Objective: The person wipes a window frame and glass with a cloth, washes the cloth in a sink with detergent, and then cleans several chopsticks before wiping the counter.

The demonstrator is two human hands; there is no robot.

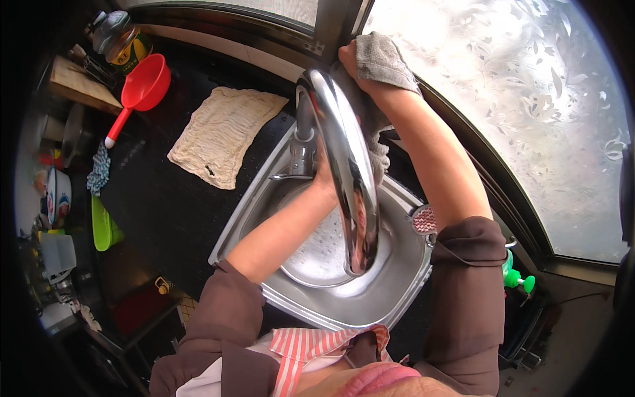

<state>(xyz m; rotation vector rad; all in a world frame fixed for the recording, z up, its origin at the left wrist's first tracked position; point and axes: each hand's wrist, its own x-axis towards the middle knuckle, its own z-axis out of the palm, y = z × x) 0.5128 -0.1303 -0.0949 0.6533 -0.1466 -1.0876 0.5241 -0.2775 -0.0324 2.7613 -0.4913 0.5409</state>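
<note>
At the corner of the dark window frame [342, 30], my right hand [349, 58] is closed on a damp grey cloth [387, 64]. Part of this cloth lies over the back of the hand and wrist, and more of it hangs down behind the tap. My left hand [325, 166] reaches across the sink [397, 288] beside the base of the chrome gooseneck tap [342, 134]. The tap's spout hides most of its fingers, so their grip cannot be seen. Below the spout, a round metal basin [317, 250] holds sudsy water in the sink.
A beige cloth [228, 136] lies spread on the black countertop [149, 198], left of the sink. Farther left are a red ladle [146, 84], an oil bottle [119, 42] and a wooden board [82, 82]. A green pump bottle [513, 278] stands right, below the frosted window pane [496, 109].
</note>
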